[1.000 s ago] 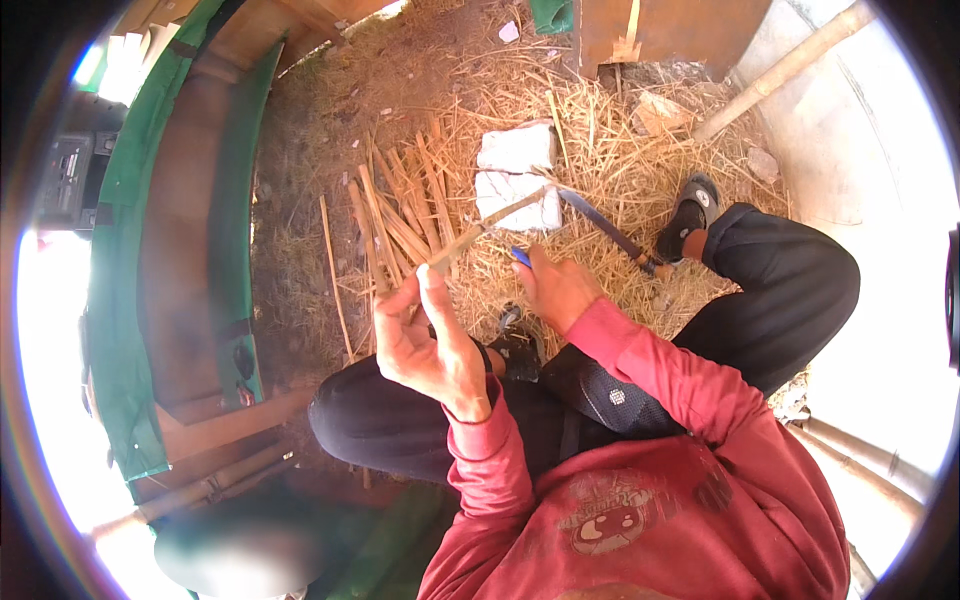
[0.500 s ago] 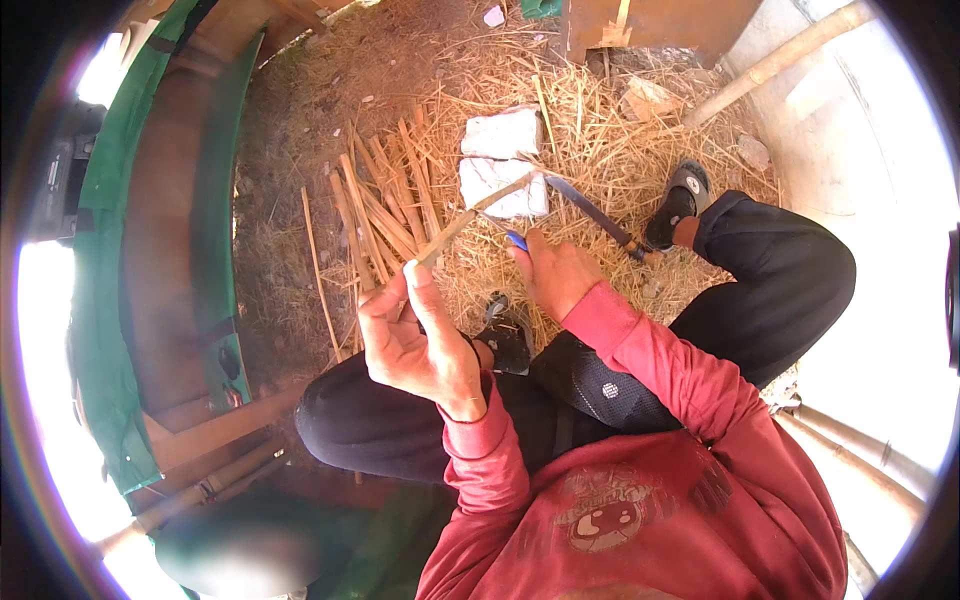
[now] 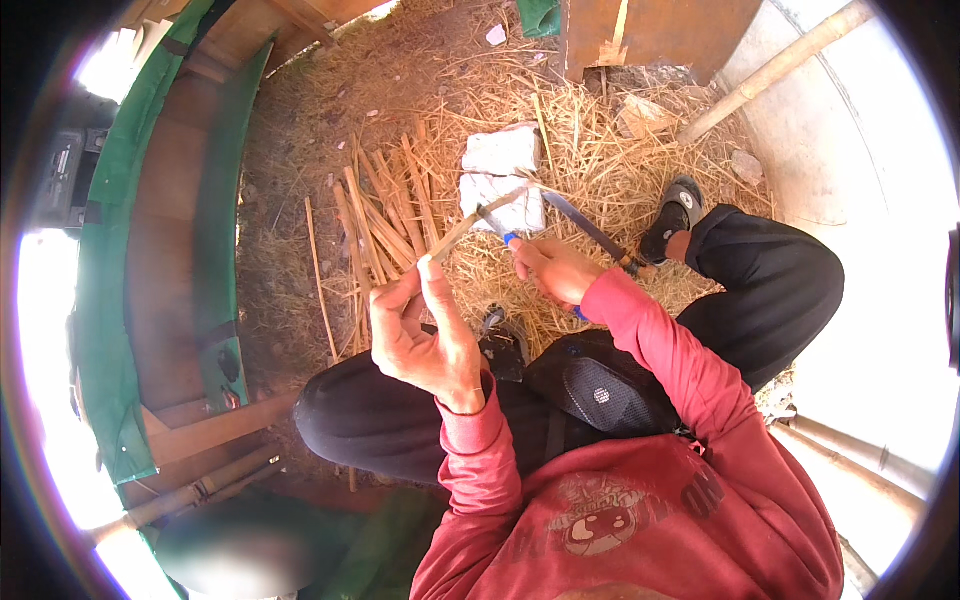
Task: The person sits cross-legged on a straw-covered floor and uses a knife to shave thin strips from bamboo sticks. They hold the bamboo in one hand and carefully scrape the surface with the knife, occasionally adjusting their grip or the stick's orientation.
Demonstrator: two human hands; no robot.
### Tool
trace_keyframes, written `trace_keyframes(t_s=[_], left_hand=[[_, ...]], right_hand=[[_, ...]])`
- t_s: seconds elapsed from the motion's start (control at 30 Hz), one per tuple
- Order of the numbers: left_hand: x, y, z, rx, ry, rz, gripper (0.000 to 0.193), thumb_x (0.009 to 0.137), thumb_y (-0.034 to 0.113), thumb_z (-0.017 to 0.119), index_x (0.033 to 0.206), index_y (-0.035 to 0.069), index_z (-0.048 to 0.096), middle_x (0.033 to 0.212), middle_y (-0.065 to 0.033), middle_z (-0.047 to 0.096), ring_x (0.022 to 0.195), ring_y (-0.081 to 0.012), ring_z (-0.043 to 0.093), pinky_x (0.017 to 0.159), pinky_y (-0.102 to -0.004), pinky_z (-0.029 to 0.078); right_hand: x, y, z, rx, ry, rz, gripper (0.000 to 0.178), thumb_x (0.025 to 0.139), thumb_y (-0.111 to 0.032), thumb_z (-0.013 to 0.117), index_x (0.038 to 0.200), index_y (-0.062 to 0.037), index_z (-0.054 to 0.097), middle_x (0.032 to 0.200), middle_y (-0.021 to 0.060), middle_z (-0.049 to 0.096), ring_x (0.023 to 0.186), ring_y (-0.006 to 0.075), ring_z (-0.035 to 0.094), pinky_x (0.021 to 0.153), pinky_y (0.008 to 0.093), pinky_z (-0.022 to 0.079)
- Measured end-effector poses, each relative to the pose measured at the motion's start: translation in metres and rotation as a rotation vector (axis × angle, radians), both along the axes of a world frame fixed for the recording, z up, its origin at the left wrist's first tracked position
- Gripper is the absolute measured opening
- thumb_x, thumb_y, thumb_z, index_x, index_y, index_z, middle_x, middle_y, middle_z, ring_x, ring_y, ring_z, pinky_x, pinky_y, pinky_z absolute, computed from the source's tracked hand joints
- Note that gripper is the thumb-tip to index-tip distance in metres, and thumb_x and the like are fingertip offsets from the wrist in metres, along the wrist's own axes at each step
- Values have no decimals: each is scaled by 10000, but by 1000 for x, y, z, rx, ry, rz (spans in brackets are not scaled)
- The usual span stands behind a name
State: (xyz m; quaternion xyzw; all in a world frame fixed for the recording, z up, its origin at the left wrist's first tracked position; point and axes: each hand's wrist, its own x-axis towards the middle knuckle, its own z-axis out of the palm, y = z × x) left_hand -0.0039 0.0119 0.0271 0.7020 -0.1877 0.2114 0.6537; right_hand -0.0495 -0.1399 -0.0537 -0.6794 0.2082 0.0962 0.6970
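Between thumb and fingers, my left hand (image 3: 428,345) pinches the near end of a thin bamboo strip (image 3: 460,240), which slants away toward the upper right. My right hand (image 3: 558,270) is closed around the blue handle of a knife (image 3: 511,239). The short blade meets the strip about midway along, partly hard to make out. Beneath the strip's far end lie two whitish blocks (image 3: 500,150), one behind the other. A machete (image 3: 592,226) rests on the ground just right of the blocks, its handle near my right shoe.
A pile of split bamboo pieces (image 3: 385,205) lies left of the blocks. Straw and shavings (image 3: 590,130) cover the ground. Green-edged wooden panels (image 3: 215,220) stand at the left. A bamboo pole (image 3: 775,72) leans by the pale wall at the right.
My right hand has turned slightly, and the handle's blue rear end now shows below it. The knife blade now crosses the strip. My left hand keeps its pinch.
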Motion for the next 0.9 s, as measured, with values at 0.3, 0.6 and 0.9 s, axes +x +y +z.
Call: trace_keyframes(t_s=[0.3, 0.6, 0.9], left_hand=[[-3, -10, 11, 29, -37, -15, 116, 881, -48, 684, 908, -94, 582, 857, -125, 613, 768, -156, 671, 692, -245, 575], [-7, -21, 10, 79, -60, -48, 122, 889, -19, 689, 891, -87, 588, 832, -119, 623, 754, -149, 673, 677, -239, 565], [10, 1, 7, -5, -9, -9, 89, 903, -33, 671, 932, -83, 603, 924, -130, 649, 802, -145, 662, 754, -244, 547]], right_hand=[[-16, 35, 58, -899, -401, -62, 237, 992, -243, 514, 1020, -22, 596, 720, 200, 637, 627, 383, 644, 527, 489, 497], [1, -28, -142, -1173, -64, -64, 300, 988, -267, 469, 1163, -59, 595, 893, 160, 714, 798, 350, 696, 630, 484, 552], [3, -21, -39, -744, -96, -72, 293, 986, -186, 409, 1115, -20, 613, 927, 225, 679, 844, 390, 676, 736, 516, 535]])
